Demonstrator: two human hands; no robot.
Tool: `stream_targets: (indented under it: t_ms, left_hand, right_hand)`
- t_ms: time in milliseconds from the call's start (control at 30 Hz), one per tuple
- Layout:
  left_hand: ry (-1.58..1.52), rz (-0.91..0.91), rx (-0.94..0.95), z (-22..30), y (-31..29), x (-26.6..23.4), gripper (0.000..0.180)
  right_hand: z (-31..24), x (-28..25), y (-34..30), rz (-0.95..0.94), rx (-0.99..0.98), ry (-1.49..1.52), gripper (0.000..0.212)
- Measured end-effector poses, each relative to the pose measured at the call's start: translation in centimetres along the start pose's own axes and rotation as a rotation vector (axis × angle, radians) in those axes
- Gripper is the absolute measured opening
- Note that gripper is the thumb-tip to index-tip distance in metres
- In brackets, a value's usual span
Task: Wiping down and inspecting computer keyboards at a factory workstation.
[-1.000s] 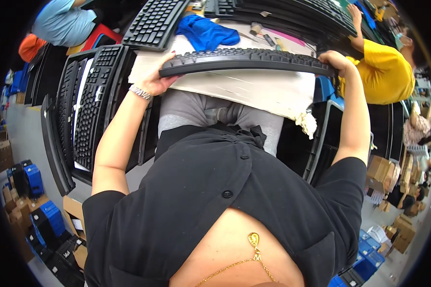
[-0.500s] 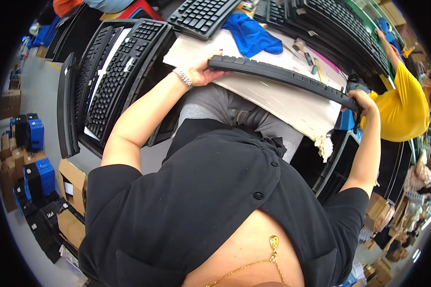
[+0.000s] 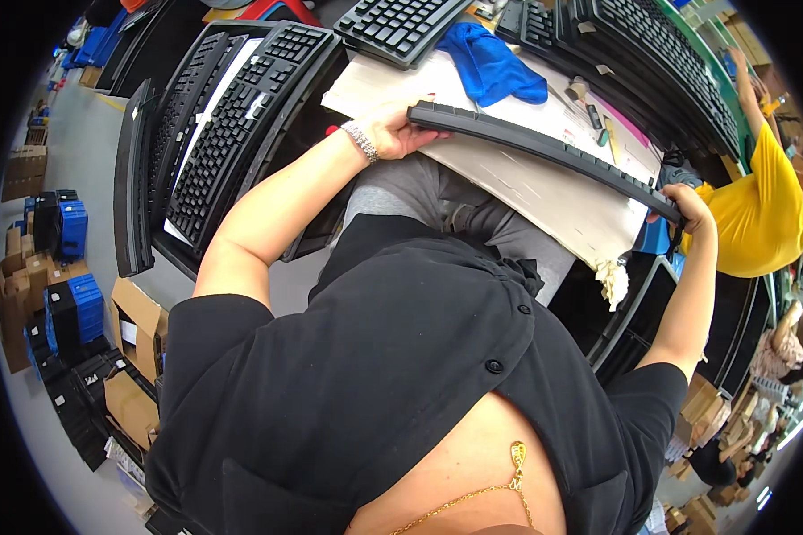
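Note:
A long black keyboard (image 3: 544, 147) is held edge-on over a pale cardboard sheet (image 3: 544, 192) on the work table. My left hand (image 3: 393, 129), with a beaded bracelet at the wrist, grips its left end. My right hand (image 3: 682, 203) grips its right end near the table's right edge. A blue cloth (image 3: 491, 64) lies on the table just beyond the keyboard.
Stacks of black keyboards stand on my left (image 3: 232, 125), one lies ahead (image 3: 401, 25) and more fill the back right (image 3: 633, 53). A person in a yellow shirt (image 3: 763, 214) works to my right. Cardboard boxes (image 3: 138, 312) and blue crates (image 3: 80, 308) sit on the floor at left.
The view has swung so the table and keyboard now sit tilted toward the upper right. Both hands keep their hold on the keyboard's ends.

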State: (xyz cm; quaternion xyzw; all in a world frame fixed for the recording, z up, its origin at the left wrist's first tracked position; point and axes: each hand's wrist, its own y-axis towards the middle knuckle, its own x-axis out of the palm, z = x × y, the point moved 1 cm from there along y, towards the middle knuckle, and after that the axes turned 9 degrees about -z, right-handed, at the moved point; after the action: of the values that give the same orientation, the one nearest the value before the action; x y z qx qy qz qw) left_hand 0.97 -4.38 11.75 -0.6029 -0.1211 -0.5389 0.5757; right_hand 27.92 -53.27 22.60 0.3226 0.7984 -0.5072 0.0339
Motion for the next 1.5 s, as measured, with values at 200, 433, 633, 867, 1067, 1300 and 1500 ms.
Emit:
stream_targets:
  t_ms: [200,433,633,867,1067,1300,1500]
  left_hand:
    - [-0.012,-0.036,-0.015,-0.1,0.0,-0.4,0.034]
    - [0.05,-0.019,0.026,-0.1,0.3,0.1,0.031]
    - [0.044,0.027,0.056,-0.5,-0.2,-0.3,0.028]
    - [0.882,0.351,0.065,0.1,-3.2,2.7,0.026]
    - [1.323,0.23,1.03,-1.0,-5.9,5.5,0.029]
    - [1.968,-0.108,1.439,-4.5,-3.8,9.8,0.044]
    - [2.035,-0.034,1.439,-4.9,-3.1,9.5,0.036]
  right_hand:
    - [0.1,-0.3,0.0,-0.013,0.004,-0.041,0.034]
    - [-1.2,1.3,0.3,0.462,-0.22,-0.441,0.049]
    - [-10.0,14.8,-7.0,0.262,-0.871,-0.733,0.066]
    - [-9.2,19.9,-4.9,0.388,-0.763,-1.11,0.062]
    - [-8.2,19.4,-6.4,0.326,-0.779,-1.067,0.053]
    - [-9.1,18.7,-7.6,0.176,-0.748,-0.986,0.045]
    - [-10.3,9.8,0.6,0.037,-0.464,-0.281,0.049]
